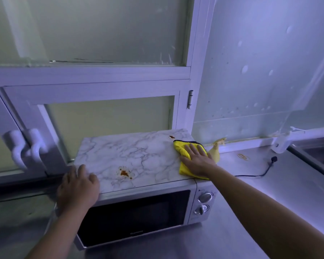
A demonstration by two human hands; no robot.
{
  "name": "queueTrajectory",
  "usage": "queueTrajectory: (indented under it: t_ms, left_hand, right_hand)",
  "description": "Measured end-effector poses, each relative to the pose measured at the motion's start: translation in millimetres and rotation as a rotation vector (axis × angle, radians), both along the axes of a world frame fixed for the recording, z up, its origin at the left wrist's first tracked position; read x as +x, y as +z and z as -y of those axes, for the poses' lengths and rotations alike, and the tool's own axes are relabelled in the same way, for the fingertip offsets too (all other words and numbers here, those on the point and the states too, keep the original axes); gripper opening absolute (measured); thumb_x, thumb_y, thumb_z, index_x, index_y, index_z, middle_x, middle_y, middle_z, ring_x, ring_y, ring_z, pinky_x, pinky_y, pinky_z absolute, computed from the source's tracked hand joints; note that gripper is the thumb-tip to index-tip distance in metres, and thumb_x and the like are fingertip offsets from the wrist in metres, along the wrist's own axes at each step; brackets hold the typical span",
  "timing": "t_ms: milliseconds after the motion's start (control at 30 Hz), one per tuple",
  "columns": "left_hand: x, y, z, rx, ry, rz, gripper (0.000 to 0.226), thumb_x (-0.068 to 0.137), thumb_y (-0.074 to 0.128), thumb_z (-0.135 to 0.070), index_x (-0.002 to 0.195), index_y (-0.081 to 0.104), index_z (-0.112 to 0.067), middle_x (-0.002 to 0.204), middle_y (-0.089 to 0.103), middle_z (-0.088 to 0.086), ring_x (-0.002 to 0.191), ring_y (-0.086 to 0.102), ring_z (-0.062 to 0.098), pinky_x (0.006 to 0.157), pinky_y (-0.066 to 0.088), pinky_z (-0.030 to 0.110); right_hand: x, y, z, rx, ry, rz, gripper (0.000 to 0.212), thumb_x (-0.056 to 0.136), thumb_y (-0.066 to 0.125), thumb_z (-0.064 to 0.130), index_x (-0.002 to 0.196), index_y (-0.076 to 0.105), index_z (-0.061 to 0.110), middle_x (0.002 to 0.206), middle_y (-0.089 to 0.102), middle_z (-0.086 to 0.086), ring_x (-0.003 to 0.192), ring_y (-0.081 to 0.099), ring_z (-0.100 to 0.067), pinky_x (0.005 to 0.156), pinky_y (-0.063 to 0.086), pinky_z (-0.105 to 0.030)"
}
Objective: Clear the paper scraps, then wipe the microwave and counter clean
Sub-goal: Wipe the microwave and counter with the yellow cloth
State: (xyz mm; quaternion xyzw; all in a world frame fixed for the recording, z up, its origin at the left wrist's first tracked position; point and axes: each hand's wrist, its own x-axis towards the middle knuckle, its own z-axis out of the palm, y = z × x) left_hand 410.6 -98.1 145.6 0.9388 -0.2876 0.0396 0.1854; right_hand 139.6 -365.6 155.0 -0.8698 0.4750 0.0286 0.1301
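Both forearms reach in from the bottom edge toward a white microwave (135,212) standing on a steel surface (241,212). Its dark door faces the camera, with two knobs (204,202) on the right panel. On the near left corner of its marbled top, the left hand (79,187) rests with loosely bent fingers, holding nothing; it is somewhat blurred. A brown stain (124,173) sits just right of that hand. Farther back, at the top's right edge, the right hand (196,161) presses flat, fingers straight, on a yellow cloth (183,154). A smaller brown spot (171,137) lies just beyond the cloth. Behind the cloth stands a yellow spray bottle (216,150), and a black cord (260,171) trails across the surface to its right. Frosted window panes (101,30) rise behind.
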Motion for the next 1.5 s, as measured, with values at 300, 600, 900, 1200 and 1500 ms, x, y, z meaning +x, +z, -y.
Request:
queueTrajectory:
  t_ms: [300, 600, 900, 1200, 1500]
  left_hand:
    - [-3.6, 6.9, -2.5, 0.059, 0.026, -0.073, 0.042, 0.098, 0.030, -0.038, 0.135, 0.040, -0.023, 0.154, 0.033, 0.006, 0.133, 0.037, 0.034, 0.102, 0.037, 0.050]
    - [-5.8, 3.4, -2.0, 0.084, 0.076, -0.104, 0.054, 0.099, 0.025, -0.045, 0.152, 0.027, -0.032, 0.165, 0.018, -0.001, 0.139, 0.032, 0.033, 0.109, 0.031, 0.047]
    - [-5.1, -0.9, -1.7, 0.100, 0.084, -0.029, 0.053, 0.099, 0.026, -0.047, 0.150, 0.030, -0.034, 0.163, 0.022, -0.002, 0.137, 0.036, 0.030, 0.104, 0.037, 0.044]
    - [-4.7, -5.6, 0.2, 0.083, 0.105, 0.002, 0.053, 0.098, 0.034, -0.047, 0.149, 0.034, -0.033, 0.160, 0.030, -0.002, 0.134, 0.041, 0.028, 0.102, 0.039, 0.042]
    - [-3.9, 0.4, -0.1, 0.096, 0.076, -0.038, 0.050, 0.098, 0.029, -0.045, 0.145, 0.034, -0.030, 0.160, 0.026, 0.000, 0.134, 0.037, 0.033, 0.104, 0.037, 0.046]
  right_hand:
    - [-19.1, -14.0, -46.8, -0.042, 0.112, -0.024, 0.069, 0.096, 0.007, 0.067, 0.156, -0.011, 0.040, 0.164, -0.017, 0.014, 0.150, -0.020, -0.013, 0.120, -0.012, -0.047]
    - [27.6, -2.8, -32.8, -0.016, -0.127, 0.069, 0.065, 0.100, 0.011, 0.059, 0.159, -0.001, 0.033, 0.167, -0.007, 0.008, 0.153, -0.012, -0.020, 0.120, -0.010, -0.052]
    - [81.8, 15.3, 27.3, 0.181, -0.470, 0.450, 0.064, 0.099, 0.010, 0.054, 0.155, 0.028, 0.030, 0.164, 0.021, 0.007, 0.154, -0.001, -0.015, 0.120, -0.009, -0.052]
    - [117.1, 3.6, 58.5, -0.022, 0.127, -0.019, 0.065, 0.100, 0.011, 0.061, 0.158, -0.003, 0.034, 0.166, -0.011, 0.012, 0.153, -0.012, -0.023, 0.118, -0.006, -0.062]
    - [54.4, 0.1, 1.2, -0.048, 0.298, -0.066, 0.064, 0.100, 0.010, 0.063, 0.156, -0.008, 0.040, 0.164, -0.013, 0.019, 0.151, -0.018, -0.013, 0.121, -0.010, -0.053]
